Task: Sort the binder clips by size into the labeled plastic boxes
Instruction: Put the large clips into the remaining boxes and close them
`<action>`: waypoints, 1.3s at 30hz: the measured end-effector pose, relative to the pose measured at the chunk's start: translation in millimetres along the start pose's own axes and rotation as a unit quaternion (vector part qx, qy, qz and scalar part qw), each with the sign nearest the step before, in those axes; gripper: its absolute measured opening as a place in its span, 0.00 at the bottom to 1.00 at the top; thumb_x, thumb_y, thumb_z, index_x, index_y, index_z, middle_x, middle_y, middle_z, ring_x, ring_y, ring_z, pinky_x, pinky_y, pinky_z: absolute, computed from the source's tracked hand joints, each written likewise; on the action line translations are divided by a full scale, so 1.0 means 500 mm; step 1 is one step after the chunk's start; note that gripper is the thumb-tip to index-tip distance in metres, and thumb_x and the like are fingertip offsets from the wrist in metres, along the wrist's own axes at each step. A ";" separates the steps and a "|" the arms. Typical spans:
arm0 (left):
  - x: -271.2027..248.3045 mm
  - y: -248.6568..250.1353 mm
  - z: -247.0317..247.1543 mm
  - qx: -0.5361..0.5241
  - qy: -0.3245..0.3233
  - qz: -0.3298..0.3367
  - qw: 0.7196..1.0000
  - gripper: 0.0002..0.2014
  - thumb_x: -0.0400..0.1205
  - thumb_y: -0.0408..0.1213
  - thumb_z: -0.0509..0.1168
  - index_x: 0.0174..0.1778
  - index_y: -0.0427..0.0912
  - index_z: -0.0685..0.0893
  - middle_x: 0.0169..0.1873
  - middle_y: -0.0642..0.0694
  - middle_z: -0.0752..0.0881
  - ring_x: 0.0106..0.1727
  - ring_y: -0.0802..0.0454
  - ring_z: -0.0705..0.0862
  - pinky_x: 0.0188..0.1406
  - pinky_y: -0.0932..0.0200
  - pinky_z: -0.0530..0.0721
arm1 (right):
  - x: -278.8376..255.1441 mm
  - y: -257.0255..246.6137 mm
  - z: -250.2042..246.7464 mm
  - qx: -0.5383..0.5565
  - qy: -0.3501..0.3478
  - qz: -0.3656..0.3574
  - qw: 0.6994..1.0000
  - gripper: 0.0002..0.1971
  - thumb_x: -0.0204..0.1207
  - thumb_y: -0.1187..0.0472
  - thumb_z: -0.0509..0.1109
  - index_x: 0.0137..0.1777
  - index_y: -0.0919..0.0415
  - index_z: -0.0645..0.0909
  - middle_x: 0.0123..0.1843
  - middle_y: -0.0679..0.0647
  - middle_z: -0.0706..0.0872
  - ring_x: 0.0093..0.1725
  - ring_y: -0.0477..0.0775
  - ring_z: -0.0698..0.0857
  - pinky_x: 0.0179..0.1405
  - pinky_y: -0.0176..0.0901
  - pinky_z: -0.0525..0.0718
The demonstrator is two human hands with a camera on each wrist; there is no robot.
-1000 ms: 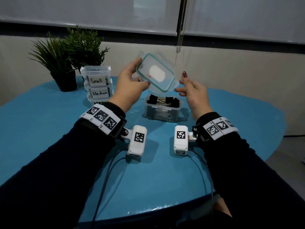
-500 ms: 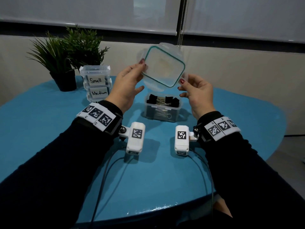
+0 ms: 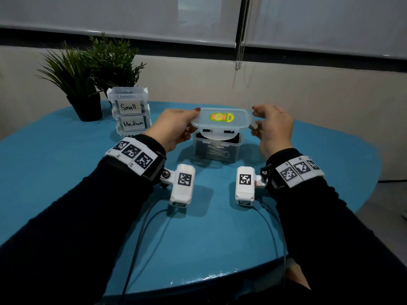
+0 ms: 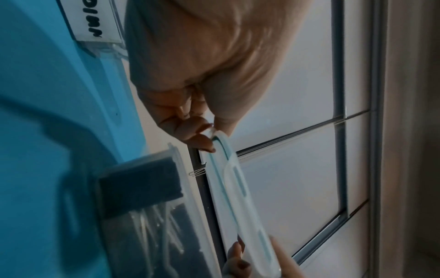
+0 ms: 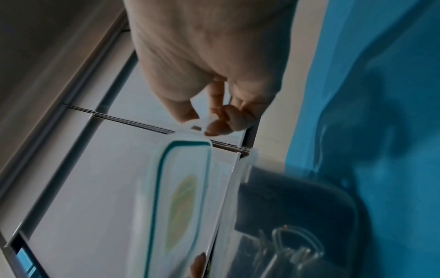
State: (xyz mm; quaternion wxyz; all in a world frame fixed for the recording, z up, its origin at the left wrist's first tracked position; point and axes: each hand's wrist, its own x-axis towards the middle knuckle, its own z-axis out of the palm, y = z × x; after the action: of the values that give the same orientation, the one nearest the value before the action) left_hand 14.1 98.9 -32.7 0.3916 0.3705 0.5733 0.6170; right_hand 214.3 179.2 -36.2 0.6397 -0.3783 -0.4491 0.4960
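A clear plastic box [image 3: 217, 148] stands mid-table with black binder clips [image 3: 222, 153] inside. Just above it both hands hold its clear lid [image 3: 221, 118] level, sticker side up. My left hand [image 3: 176, 126] pinches the lid's left end. My right hand [image 3: 269, 126] pinches the flap on the right end. The left wrist view shows thumb and fingers on the lid [image 4: 234, 188] rim, above the box [image 4: 152, 216]. In the right wrist view the lid [image 5: 181, 203] with its teal seal hangs beside the box [image 5: 292, 222].
Closed boxes are stacked at the back left, labelled Small [image 3: 128, 102] and Medium [image 3: 133, 124]. Behind them stand two potted plants [image 3: 83, 78]. The round blue table [image 3: 209, 238] curves away at front and right. Wrist camera cables trail over the near table.
The lid was held up tilted above the box, underside toward me. It has been turned flat, sticker up, and lowered close over the open box with both hands.
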 end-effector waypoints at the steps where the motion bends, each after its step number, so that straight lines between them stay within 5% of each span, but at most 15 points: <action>1: 0.003 -0.007 0.000 0.016 0.002 0.013 1.000 0.11 0.83 0.44 0.72 0.43 0.40 0.84 0.24 0.51 0.82 0.20 0.61 0.78 0.19 0.67 0.74 | 0.002 0.005 -0.001 -0.018 0.001 0.018 1.000 0.06 0.71 0.69 0.74 0.35 0.61 0.83 0.35 0.56 0.83 0.20 0.51 0.75 0.21 0.38 0.70; 5: 0.011 -0.031 -0.001 0.041 0.010 0.026 0.999 0.20 0.78 0.51 0.76 0.55 0.38 0.88 0.38 0.49 0.88 0.33 0.60 0.83 0.28 0.64 0.75 | 0.008 0.026 -0.004 -0.100 -0.011 0.067 0.993 0.10 0.64 0.67 0.82 0.37 0.60 0.82 0.32 0.57 0.82 0.22 0.52 0.75 0.20 0.36 0.72; 7: 0.016 -0.033 -0.005 0.022 0.013 0.008 1.000 0.21 0.76 0.46 0.79 0.59 0.37 0.88 0.40 0.47 0.86 0.34 0.59 0.81 0.28 0.63 0.73 | 0.010 0.027 -0.005 -0.120 -0.013 0.083 0.989 0.11 0.64 0.68 0.82 0.39 0.61 0.81 0.31 0.57 0.82 0.21 0.52 0.75 0.20 0.35 0.69; 11: 0.020 -0.035 -0.009 0.030 0.030 0.004 0.999 0.11 0.75 0.36 0.80 0.50 0.39 0.88 0.37 0.44 0.85 0.34 0.55 0.80 0.31 0.62 0.76 | 0.014 0.032 -0.004 -0.165 -0.019 0.110 0.980 0.12 0.65 0.66 0.82 0.38 0.59 0.79 0.30 0.55 0.79 0.21 0.54 0.74 0.20 0.34 0.64; 16: 0.024 -0.046 -0.008 0.064 0.031 -0.005 0.997 0.14 0.75 0.39 0.80 0.53 0.37 0.90 0.40 0.44 0.87 0.35 0.55 0.80 0.27 0.61 0.74 | 0.015 0.035 -0.002 -0.214 -0.038 0.124 0.968 0.05 0.71 0.64 0.77 0.40 0.58 0.83 0.40 0.58 0.88 0.27 0.54 0.77 0.26 0.39 0.70; 21: 0.022 -0.045 -0.010 0.058 0.018 -0.024 0.998 0.11 0.76 0.38 0.79 0.52 0.41 0.89 0.43 0.41 0.86 0.37 0.52 0.79 0.26 0.61 0.71 | 0.016 0.039 0.000 -0.232 -0.070 0.133 0.961 0.05 0.76 0.62 0.74 0.50 0.60 0.84 0.41 0.58 0.84 0.28 0.52 0.77 0.27 0.39 0.70; 25: 0.023 -0.040 -0.008 0.107 0.031 -0.023 0.993 0.17 0.76 0.42 0.79 0.59 0.42 0.88 0.47 0.45 0.87 0.43 0.52 0.82 0.31 0.60 0.74 | 0.022 0.034 -0.009 -0.307 -0.044 0.079 0.947 0.14 0.72 0.56 0.81 0.39 0.58 0.77 0.32 0.54 0.80 0.28 0.53 0.76 0.25 0.39 0.70; 29: 0.029 -0.035 -0.005 0.163 0.056 0.011 0.985 0.16 0.76 0.41 0.79 0.57 0.44 0.84 0.41 0.48 0.82 0.35 0.54 0.76 0.27 0.61 0.71 | 0.023 0.030 -0.015 -0.344 -0.031 0.033 0.938 0.23 0.71 0.54 0.82 0.32 0.56 0.68 0.26 0.51 0.75 0.26 0.53 0.73 0.29 0.41 0.72; 35: 0.027 -0.042 -0.001 0.151 0.004 -0.021 0.988 0.10 0.82 0.41 0.73 0.49 0.45 0.78 0.38 0.45 0.80 0.33 0.51 0.76 0.28 0.58 0.73 | 0.013 0.056 0.014 -0.297 -0.081 0.065 0.949 0.12 0.79 0.60 0.67 0.37 0.55 0.68 0.31 0.55 0.71 0.27 0.54 0.69 0.19 0.35 0.68; 39: 0.023 -0.050 0.002 0.072 -0.031 -0.044 0.996 0.09 0.85 0.35 0.68 0.42 0.44 0.75 0.34 0.45 0.77 0.29 0.52 0.73 0.24 0.60 0.70 | 0.006 0.058 0.015 -0.257 -0.091 0.090 0.958 0.08 0.80 0.58 0.67 0.42 0.55 0.70 0.41 0.58 0.75 0.31 0.55 0.72 0.25 0.42 0.73</action>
State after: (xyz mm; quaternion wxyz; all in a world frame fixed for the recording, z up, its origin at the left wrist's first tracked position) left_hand 11.4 110.8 -57.4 0.4082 0.3913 0.6197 0.5442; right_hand 199.1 188.7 -60.3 0.4304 -0.5218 -0.5818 0.4516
